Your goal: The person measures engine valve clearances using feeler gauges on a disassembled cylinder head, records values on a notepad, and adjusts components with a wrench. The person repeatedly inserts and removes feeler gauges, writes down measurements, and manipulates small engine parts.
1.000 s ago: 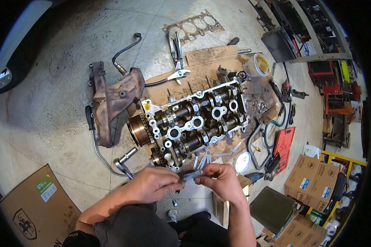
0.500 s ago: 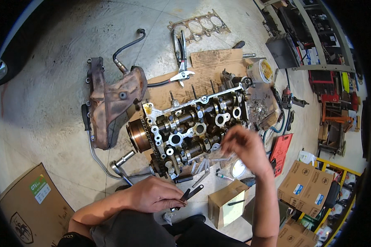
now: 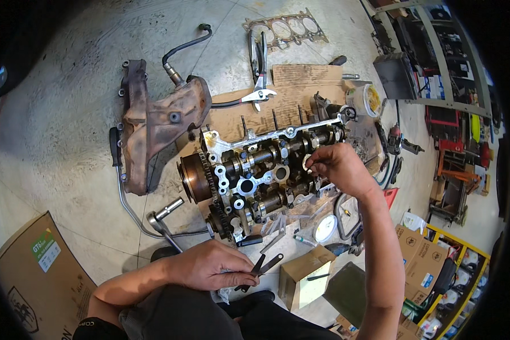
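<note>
Here are the dark metal blades (image 3: 270, 263), fanned out and pinched between thumb and fingers of the left hand (image 3: 224, 269), their tips poking out to its right. Just beyond that hand sits the greasy engine part (image 3: 264, 180), and the right hand (image 3: 343, 170) is over its far right side, fingers curled in to the thumb; from here I can't tell whether they grip anything. Loose metal strips (image 3: 279, 229) lie ahead and right of the left hand, a small cardboard box (image 3: 292, 272) right of it, a ratchet (image 3: 161, 221) ahead and left. Pliers (image 3: 259, 95) rest beyond and left of the right hand; a tub (image 3: 372, 101) stands beyond it, slightly right.
</note>
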Available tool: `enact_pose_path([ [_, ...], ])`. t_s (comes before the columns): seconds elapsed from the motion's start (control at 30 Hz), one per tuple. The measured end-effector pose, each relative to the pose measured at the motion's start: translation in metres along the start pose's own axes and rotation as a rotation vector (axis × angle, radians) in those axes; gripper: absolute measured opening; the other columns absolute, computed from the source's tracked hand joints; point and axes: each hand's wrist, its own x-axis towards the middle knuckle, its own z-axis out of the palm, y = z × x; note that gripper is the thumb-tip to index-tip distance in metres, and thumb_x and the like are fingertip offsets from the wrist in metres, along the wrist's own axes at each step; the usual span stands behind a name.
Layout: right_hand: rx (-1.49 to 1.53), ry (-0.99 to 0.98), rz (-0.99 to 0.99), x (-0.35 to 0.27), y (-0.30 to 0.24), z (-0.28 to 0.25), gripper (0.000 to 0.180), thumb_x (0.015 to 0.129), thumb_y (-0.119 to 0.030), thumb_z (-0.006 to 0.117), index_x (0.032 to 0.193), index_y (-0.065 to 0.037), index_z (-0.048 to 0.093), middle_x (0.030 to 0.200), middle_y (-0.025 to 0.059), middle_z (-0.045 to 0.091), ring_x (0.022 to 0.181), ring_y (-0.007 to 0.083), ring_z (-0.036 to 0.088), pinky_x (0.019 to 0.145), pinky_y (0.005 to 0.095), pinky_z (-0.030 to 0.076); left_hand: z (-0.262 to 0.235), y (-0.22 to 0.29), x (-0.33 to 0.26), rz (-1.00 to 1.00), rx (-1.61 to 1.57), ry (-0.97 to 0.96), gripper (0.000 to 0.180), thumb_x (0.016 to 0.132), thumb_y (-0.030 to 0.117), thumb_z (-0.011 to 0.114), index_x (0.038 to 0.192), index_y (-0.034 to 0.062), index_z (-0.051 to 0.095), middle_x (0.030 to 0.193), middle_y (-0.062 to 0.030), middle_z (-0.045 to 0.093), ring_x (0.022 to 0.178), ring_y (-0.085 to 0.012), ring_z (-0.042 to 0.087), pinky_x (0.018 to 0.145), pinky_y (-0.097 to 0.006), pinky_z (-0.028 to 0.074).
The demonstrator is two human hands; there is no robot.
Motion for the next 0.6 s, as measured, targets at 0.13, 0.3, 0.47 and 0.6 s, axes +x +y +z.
enact_pose_path([
  [0.13, -0.072, -0.016, 0.006, 0.002, 0.003, 0.002, 0.013, 0.076, 0.002, 0.066, 0.087, -0.002, 0.071, 0.076, 0.0148, 0.069, 0.068, 0.0268, 0.067, 0.068, 0.0341, 0.053, 0.001, -0.001, 0.000, 0.001, -0.012, 0.012, 0.021, 0.092, 0.021, 0.066, 0.096, 0.0010, 0.071, 0.079, -0.0114, 0.065, 0.070, -0.0267, 0.063, 0.064, -0.036, 0.048],
  [0.3, -0.452, 0.116, -0.195, -0.001, 0.007, 0.013, 0.010, 0.077, -0.011, 0.070, 0.086, -0.006, 0.071, 0.080, 0.0128, 0.068, 0.077, 0.0325, 0.066, 0.071, 0.0399, 0.053, 0.002, -0.003, 0.002, 0.001, -0.011, 0.020, 0.020, 0.092, 0.020, 0.067, 0.096, 0.0009, 0.071, 0.080, -0.0112, 0.066, 0.071, -0.0264, 0.063, 0.063, -0.035, 0.048],
  [0.47, -0.453, 0.185, -0.201, -0.007, 0.014, 0.023, 0.008, 0.078, -0.014, 0.070, 0.084, -0.008, 0.068, 0.083, 0.0117, 0.067, 0.080, 0.0323, 0.065, 0.071, 0.0419, 0.052, 0.002, -0.003, 0.000, -0.018, -0.008, 0.011, 0.019, 0.091, 0.019, 0.068, 0.096, 0.0008, 0.071, 0.081, -0.0110, 0.067, 0.071, -0.0254, 0.064, 0.063, -0.034, 0.049],
  [0.6, -0.460, 0.194, -0.265, -0.005, 0.019, 0.023, 0.010, 0.077, -0.011, 0.070, 0.085, -0.005, 0.068, 0.078, 0.0133, 0.066, 0.073, 0.0345, 0.064, 0.066, 0.0416, 0.051, 0.004, -0.003, 0.003, -0.034, -0.023, 0.004, 0.020, 0.091, 0.020, 0.068, 0.097, 0.0012, 0.071, 0.081, -0.0107, 0.068, 0.071, -0.0246, 0.065, 0.063, -0.034, 0.049],
])
